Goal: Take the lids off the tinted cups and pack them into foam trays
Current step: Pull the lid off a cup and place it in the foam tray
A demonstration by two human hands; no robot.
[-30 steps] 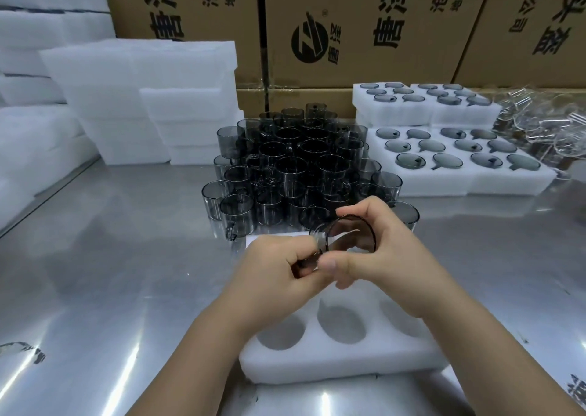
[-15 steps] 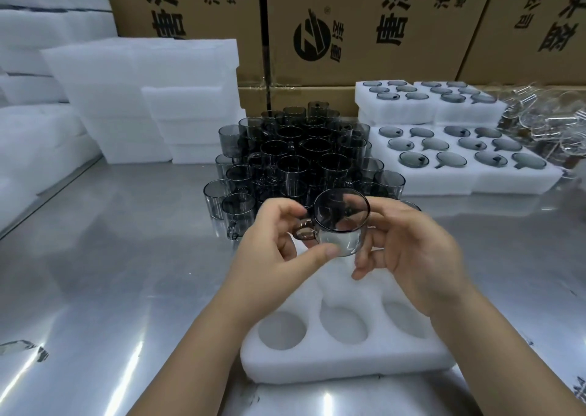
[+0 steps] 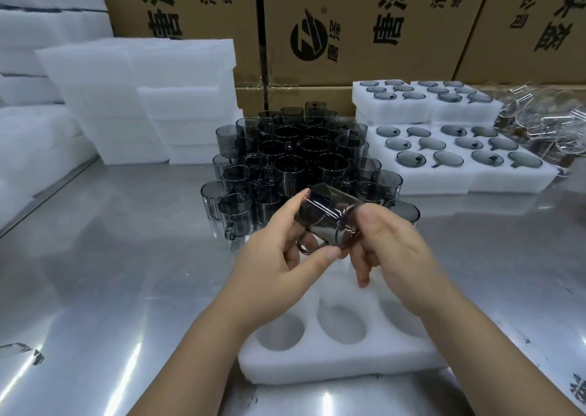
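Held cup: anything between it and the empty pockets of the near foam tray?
Nothing visible. Both the left hand and right hand grip the tinted cup above the near foam tray. Its three front pockets show empty; the right forearm overhangs one, and the hands hide the rest of the tray.

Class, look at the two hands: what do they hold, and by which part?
One tinted cup, tipped on its side. The left hand pinches its left end and underside by the handle; the right hand grips its right end.
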